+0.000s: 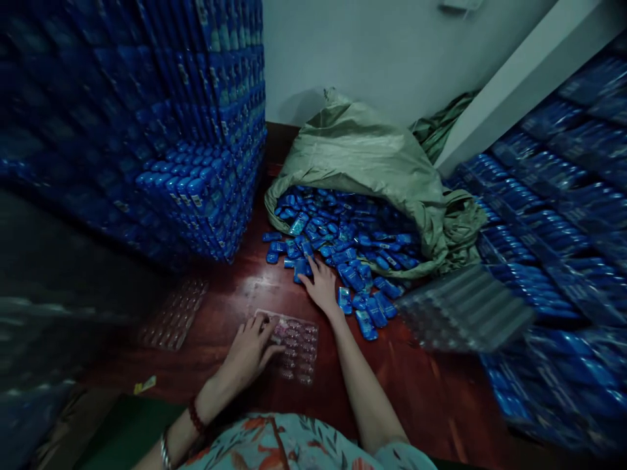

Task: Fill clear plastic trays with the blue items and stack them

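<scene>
A clear plastic blister tray [306,349] with rows of moulded pockets lies flat on the reddish wooden surface. Over its upper left part rests my left hand [252,343], thumb and fingers apart; pinkish marks or pieces show on the tray beside the fingers, too small to make out. My right hand [322,285] reaches to the near edge of a heap of small blue packets [350,274]. Its thumb and fingers are spread beside one blue packet [301,269], and the fingertips seem to touch the heap.
The packets spill from a large greenish woven sack [362,143] by the wall. Tall stacks of blue packets stand left [196,176] and right [529,241]. A pile of clear trays [465,310] sits at the right, and another clear tray [174,313] lies left.
</scene>
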A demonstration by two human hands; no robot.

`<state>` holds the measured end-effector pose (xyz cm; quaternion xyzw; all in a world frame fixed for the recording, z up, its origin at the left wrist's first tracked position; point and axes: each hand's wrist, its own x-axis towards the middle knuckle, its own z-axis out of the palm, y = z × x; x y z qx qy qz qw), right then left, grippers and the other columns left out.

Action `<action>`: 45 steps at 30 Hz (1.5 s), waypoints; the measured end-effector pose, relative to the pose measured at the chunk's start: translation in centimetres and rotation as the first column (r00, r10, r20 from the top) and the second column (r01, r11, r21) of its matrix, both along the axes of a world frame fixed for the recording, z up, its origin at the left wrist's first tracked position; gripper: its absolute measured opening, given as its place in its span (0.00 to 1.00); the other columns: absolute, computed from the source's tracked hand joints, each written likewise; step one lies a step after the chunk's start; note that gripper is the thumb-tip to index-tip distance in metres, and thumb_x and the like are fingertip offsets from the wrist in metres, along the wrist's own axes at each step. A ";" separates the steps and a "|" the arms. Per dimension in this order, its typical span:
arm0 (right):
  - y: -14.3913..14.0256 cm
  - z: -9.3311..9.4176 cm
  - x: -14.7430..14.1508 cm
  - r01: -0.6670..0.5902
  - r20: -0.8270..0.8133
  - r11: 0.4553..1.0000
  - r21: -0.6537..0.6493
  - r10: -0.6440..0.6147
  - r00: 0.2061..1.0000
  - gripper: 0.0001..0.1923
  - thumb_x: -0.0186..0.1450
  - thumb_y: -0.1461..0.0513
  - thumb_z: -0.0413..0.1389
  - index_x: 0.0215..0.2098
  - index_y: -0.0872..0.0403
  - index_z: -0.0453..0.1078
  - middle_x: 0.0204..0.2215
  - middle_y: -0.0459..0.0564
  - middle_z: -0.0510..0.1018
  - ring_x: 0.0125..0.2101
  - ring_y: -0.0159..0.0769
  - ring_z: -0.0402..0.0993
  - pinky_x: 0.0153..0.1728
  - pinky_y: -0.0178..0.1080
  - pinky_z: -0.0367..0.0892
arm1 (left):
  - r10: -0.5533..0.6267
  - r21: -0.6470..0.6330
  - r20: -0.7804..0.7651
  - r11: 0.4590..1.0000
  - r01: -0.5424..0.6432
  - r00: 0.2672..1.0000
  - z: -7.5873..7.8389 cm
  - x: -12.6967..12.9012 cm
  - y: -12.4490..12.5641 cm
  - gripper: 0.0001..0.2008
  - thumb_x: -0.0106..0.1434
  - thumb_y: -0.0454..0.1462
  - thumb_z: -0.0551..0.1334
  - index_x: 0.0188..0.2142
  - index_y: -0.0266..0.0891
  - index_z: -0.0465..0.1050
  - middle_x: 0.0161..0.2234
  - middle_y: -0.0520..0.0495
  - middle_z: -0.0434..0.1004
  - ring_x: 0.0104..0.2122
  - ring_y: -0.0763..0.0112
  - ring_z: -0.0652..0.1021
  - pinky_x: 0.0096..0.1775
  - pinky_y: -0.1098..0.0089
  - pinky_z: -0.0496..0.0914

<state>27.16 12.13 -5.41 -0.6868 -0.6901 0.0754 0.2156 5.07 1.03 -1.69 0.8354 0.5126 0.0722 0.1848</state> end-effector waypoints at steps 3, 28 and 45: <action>0.8 0.0 -1.7 -0.119 -0.071 0.992 0.036 0.121 0.990 0.21 0.67 0.53 0.48 0.56 0.50 0.64 0.49 0.54 0.72 0.49 0.42 0.64 0.48 0.44 0.59 | 0.068 0.130 0.240 0.986 -0.102 0.968 1.1 0.0 4.9 0.20 0.67 0.45 0.51 0.56 0.43 0.62 0.51 0.40 0.65 0.50 0.58 0.68 0.50 0.55 0.64; 4.0 3.1 4.7 0.097 0.108 0.980 0.174 -0.116 0.987 0.23 0.64 0.53 0.49 0.54 0.52 0.68 0.58 0.59 0.54 0.57 0.55 0.46 0.52 0.55 0.56 | 0.243 0.067 0.323 0.958 -0.278 0.915 -3.8 4.9 16.0 0.20 0.67 0.44 0.48 0.52 0.38 0.66 0.49 0.39 0.69 0.51 0.57 0.67 0.55 0.52 0.58; 0.1 4.9 -0.6 -0.282 0.198 0.942 -0.183 0.316 0.928 0.19 0.61 0.67 0.52 0.51 0.48 0.68 0.46 0.53 0.73 0.46 0.45 0.64 0.40 0.42 0.61 | -0.148 0.192 0.019 0.971 0.141 0.989 0.5 3.2 12.2 0.24 0.59 0.44 0.61 0.53 0.38 0.65 0.50 0.39 0.66 0.48 0.53 0.68 0.49 0.55 0.65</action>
